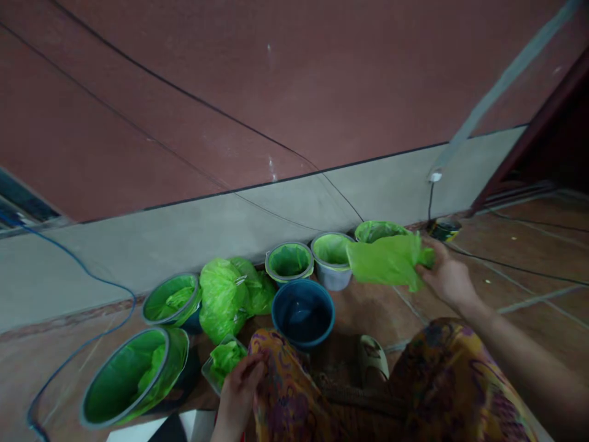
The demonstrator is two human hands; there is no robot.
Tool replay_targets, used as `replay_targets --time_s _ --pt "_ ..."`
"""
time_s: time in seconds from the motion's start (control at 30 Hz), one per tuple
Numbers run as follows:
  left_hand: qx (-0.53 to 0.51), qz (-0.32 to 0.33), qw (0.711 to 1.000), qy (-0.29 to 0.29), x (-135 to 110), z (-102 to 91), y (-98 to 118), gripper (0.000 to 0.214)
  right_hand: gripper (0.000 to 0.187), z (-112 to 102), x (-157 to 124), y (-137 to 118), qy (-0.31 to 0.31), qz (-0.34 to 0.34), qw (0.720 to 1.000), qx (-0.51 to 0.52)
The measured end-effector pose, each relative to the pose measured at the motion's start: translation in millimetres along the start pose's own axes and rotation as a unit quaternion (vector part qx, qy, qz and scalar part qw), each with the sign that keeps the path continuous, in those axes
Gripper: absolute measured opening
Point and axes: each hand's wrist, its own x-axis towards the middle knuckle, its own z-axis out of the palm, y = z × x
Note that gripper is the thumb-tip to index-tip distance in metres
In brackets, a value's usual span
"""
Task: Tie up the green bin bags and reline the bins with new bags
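My right hand (444,276) grips one end of a light green plastic bag (384,261), which stretches out to the left above the floor. Behind that bag, a green-lined bucket (380,230) stands partly hidden against the wall. My left hand (242,390) is by my left knee with its fingers loosely bent and a gap at the thumb; I see nothing in it. Beside it sits a small container with crumpled green bags (226,359). An unlined blue bucket (304,313) stands in front of my knees.
Green-lined buckets (289,261) and a grey-white lined bucket (335,276) stand along the wall. Full, tied green bags (225,294) lie left of them. Two larger lined bins (126,374) are at left. A blue cable (99,336) and dark cords cross the floor and wall.
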Motion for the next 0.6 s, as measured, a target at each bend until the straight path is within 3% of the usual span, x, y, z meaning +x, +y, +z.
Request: replay_targets --time_s 0.07,0.13,0.2,0.27,0.37,0.43,0.5,0.6 --pt "0.024 0.028 0.999 -0.017 3 15.2 8 0.043 0.063 -21 -3 -12 0.013 -0.013 0.999 -0.046" --pt "0.034 0.037 0.997 -0.052 0 38.2 16 0.046 0.067 -26 -15 -32 0.001 -0.025 0.999 -0.035" --pt "0.005 0.012 0.994 -0.108 -9 67.5 23 0.055 0.067 -17 -36 -57 -0.033 -0.047 0.998 0.009" --pt "-0.09 -0.048 0.977 -0.189 -21 98.6 27 0.073 0.061 -1 -61 -84 -0.059 -0.081 0.992 0.072" --pt "-0.236 -0.187 0.892 -0.338 -37 136.1 32 0.088 0.053 23 -105 -124 -0.107 -0.179 0.965 0.161" --pt "-0.315 -0.221 0.842 -0.378 -41 149.9 38 0.084 0.05 32 -134 -146 -0.16 -0.234 0.937 0.204" --pt "-0.379 -0.203 0.842 -0.325 -40 154.2 47 0.066 0.05 33 -159 -163 -0.215 -0.251 0.916 0.229" --pt "-0.383 -0.159 0.896 -0.162 -29 145.7 56 0.041 0.049 18 -182 -177 -0.275 -0.258 0.886 0.269"
